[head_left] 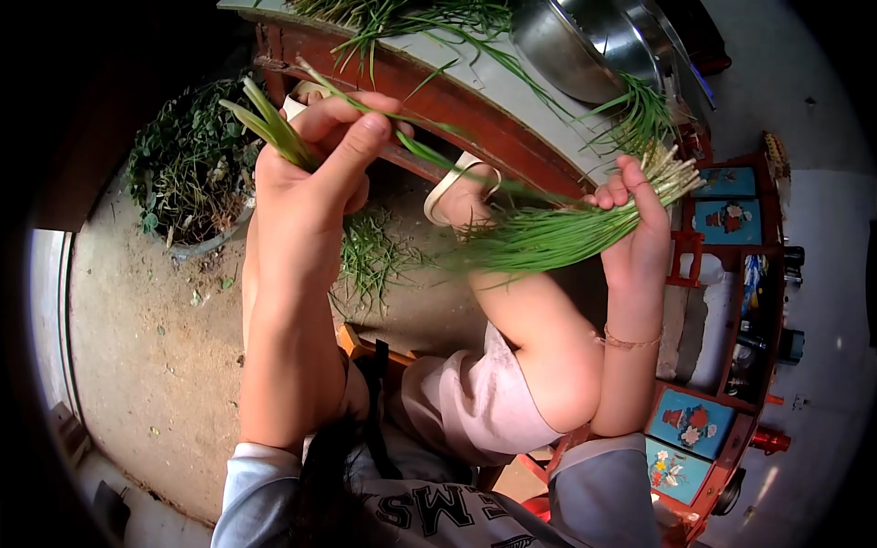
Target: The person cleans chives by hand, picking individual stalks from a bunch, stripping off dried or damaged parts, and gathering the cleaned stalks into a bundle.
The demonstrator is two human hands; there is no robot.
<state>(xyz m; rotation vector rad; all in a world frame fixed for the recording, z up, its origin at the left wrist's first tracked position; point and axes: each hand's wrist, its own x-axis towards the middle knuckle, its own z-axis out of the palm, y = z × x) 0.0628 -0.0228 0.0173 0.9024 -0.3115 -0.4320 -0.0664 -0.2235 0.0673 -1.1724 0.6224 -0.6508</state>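
My left hand (315, 160) is closed, with a thin chive stalk (331, 84) pinched between thumb and forefinger. Thicker pale-green stalks (265, 119) stick out of the same fist on its left side. My right hand (635, 215) is wrapped round a bunch of green chives (557, 239) close to the whitish root ends, which point up and right. The bunch's leaf tips reach left over my leg and are blurred. A long green leaf stretches from near my left fingers toward the bunch.
More chives (393, 27) lie on a low table (448, 55) ahead, beside a metal basin (571, 50). A tub (224, 242) of leafy scraps stands on the floor at left. Loose green trimmings (375, 260) litter the floor below. A painted cabinet (690, 425) is at right.
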